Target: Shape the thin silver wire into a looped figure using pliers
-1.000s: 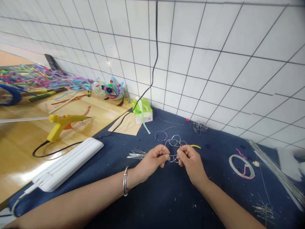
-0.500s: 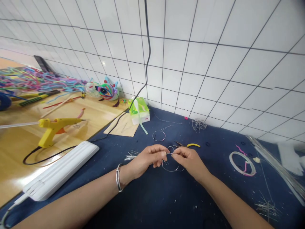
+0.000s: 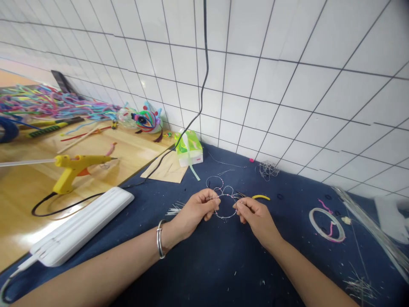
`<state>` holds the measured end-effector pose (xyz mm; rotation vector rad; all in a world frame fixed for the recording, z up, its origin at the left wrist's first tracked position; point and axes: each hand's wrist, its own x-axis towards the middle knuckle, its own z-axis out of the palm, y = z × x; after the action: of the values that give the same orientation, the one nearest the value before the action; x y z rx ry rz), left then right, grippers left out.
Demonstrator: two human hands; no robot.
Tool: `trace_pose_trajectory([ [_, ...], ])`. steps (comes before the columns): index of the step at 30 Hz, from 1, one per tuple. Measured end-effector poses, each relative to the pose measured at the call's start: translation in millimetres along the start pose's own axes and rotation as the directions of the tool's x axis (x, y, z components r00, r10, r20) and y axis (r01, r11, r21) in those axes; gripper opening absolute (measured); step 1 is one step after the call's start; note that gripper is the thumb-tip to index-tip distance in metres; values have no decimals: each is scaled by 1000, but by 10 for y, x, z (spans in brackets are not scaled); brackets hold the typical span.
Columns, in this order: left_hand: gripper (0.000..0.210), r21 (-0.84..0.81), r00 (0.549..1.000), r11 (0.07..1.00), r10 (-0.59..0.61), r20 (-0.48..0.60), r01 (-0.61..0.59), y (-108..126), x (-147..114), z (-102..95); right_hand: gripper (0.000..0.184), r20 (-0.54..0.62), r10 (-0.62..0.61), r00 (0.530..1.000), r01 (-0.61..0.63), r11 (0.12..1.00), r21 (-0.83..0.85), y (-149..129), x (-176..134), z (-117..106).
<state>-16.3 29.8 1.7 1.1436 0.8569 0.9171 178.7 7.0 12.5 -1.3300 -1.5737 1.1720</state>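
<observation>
Between my two hands a thin wire ring [image 3: 223,217] is stretched, with smaller wire loops at its far side and small pink spots along it. My left hand [image 3: 201,207] pinches its left side; a silver bangle [image 3: 159,238] circles that wrist. My right hand [image 3: 254,213] pinches the right side, thumb against fingers. Just beyond lies another wire ring [image 3: 214,177] with pink spots, partly overlapped in view by the held loops. Yellow-handled pliers [image 3: 261,197] rest behind my right hand, their jaws partly hidden. Cut wire pieces [image 3: 175,209] lie left of my left hand.
A yellow glue gun [image 3: 72,170] and white power strip [image 3: 86,226] are at left. A tissue pack [image 3: 189,149] stands near the tiled wall. Tangled wire [image 3: 268,169], a tape-like ring [image 3: 311,217] and long wires [image 3: 370,226] lie right. A black cable [image 3: 204,76] hangs centrally.
The wire ring has been turned up and spread between my hands, which have moved slightly apart. Its full outline now shows. The view has shifted a little.
</observation>
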Motion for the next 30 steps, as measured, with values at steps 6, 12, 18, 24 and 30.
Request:
trace_pose_trajectory([
  [6, 19, -9, 999, 999, 32, 23, -32, 61, -5, 5, 21, 86, 18, 996, -5, 988, -152, -55, -10, -5],
  [12, 13, -58, 990, 998, -30, 141, 39, 65, 8, -41, 17, 63, 6, 998, 3, 990, -142, -46, -12, 6],
  [18, 12, -85, 996, 996, 44, 82, -37, 44, -9, -28, 22, -14, 56, 998, -56, 998, 21, -14, -39, 39],
  [24, 14, -52, 998, 998, 42, 49, -40, 30, -18, -18, 14, -32, 8, 999, -10, 997, -72, -53, -24, 75],
  [30, 14, 49, 993, 999, 10, 118, -16, 47, -39, 17, 14, -17, -65, 998, 62, 990, -130, -88, -39, 88],
])
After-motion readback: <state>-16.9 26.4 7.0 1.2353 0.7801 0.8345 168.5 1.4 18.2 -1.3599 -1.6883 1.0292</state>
